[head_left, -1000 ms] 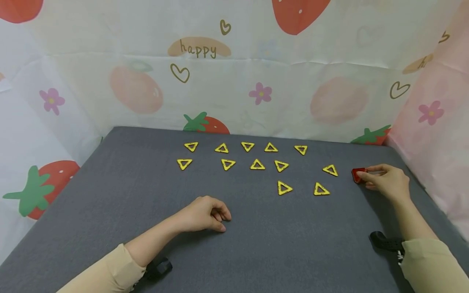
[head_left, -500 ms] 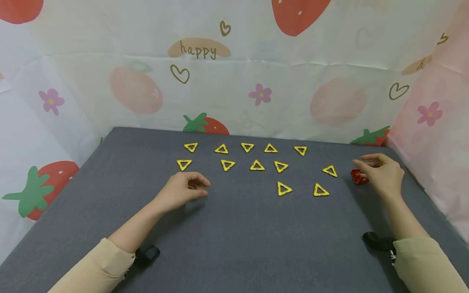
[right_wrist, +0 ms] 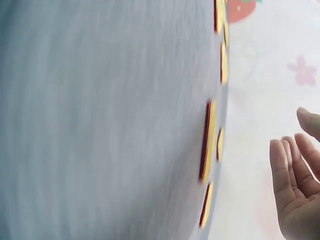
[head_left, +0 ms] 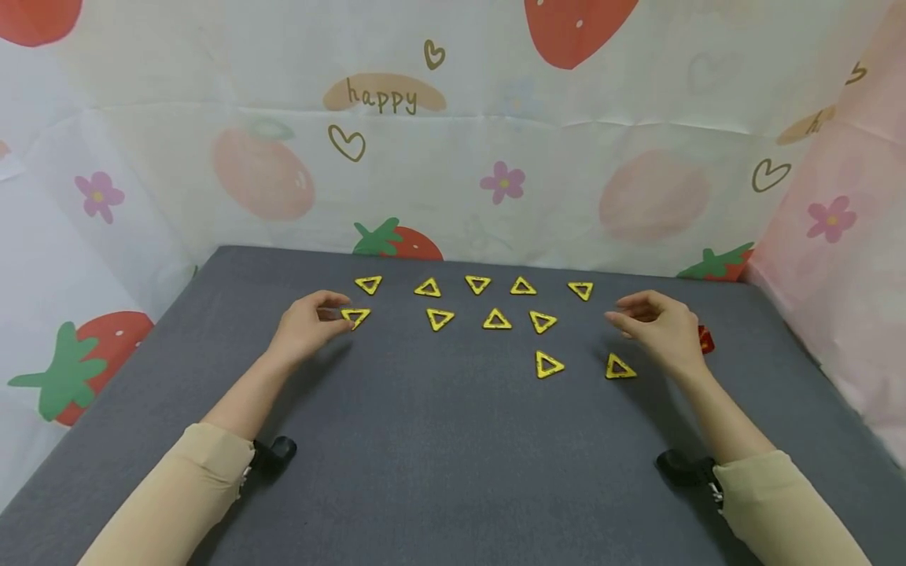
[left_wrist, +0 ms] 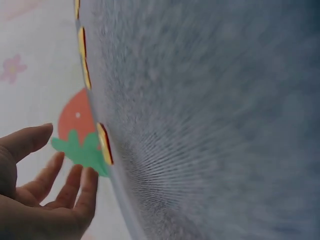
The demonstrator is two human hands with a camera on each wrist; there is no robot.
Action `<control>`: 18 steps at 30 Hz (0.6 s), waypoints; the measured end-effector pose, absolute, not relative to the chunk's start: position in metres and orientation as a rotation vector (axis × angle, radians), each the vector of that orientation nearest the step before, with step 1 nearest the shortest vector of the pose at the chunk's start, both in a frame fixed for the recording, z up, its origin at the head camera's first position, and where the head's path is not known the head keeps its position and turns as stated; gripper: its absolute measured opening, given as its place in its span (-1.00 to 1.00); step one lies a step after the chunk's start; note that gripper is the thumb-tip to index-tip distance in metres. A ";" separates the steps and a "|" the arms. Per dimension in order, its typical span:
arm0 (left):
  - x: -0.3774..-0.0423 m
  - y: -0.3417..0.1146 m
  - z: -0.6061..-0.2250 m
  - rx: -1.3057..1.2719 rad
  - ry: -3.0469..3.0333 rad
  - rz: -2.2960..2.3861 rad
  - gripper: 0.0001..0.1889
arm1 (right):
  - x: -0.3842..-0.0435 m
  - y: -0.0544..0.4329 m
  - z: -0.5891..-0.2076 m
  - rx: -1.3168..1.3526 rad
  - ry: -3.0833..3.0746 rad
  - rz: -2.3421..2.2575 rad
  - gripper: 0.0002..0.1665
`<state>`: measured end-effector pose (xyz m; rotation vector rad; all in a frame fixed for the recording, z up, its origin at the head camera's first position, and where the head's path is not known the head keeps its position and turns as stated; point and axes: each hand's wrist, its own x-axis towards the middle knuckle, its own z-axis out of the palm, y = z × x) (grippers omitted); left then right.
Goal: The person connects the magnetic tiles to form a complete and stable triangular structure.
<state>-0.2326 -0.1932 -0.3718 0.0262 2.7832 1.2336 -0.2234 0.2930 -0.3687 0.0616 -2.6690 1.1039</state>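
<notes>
My left hand (head_left: 307,328) hovers at the left end of the rows, thumb and fingers parted around nothing. Its fingertips overlap the edge of a yellow triangle (head_left: 359,316), a flat piece with an open middle. On the other side, my right hand (head_left: 660,328) is held above the table with loosely bent fingers and nothing in them. It covers the spot where another yellow triangle lay. Just below its fingertips lies a yellow triangle (head_left: 620,367). A small red piece (head_left: 706,339) shows partly behind the right hand. In the left wrist view a triangle (left_wrist: 105,144) has a red side edge.
Several more yellow triangles, such as one triangle (head_left: 498,319) mid-row and one triangle (head_left: 549,364) nearer me, lie spread on the dark grey table (head_left: 453,456). A printed cloth (head_left: 439,181) rises behind the far edge and along both sides.
My left hand has moved up and left across the table to the leftmost triangles. The right hand has let go of the red piece and shifted left, away from it.
</notes>
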 end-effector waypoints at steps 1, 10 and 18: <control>-0.236 -0.194 -0.373 0.026 2.775 1.217 -0.46 | -0.223 0.288 -0.369 0.087 -2.676 1.123 -0.49; -0.257 -0.200 -0.387 0.074 2.735 1.093 -0.39 | -0.227 0.252 -0.374 0.228 -2.759 1.191 -0.53; -0.264 -0.199 -0.395 0.175 2.831 0.996 -0.46 | -0.237 0.209 -0.372 0.348 -2.808 1.231 -0.57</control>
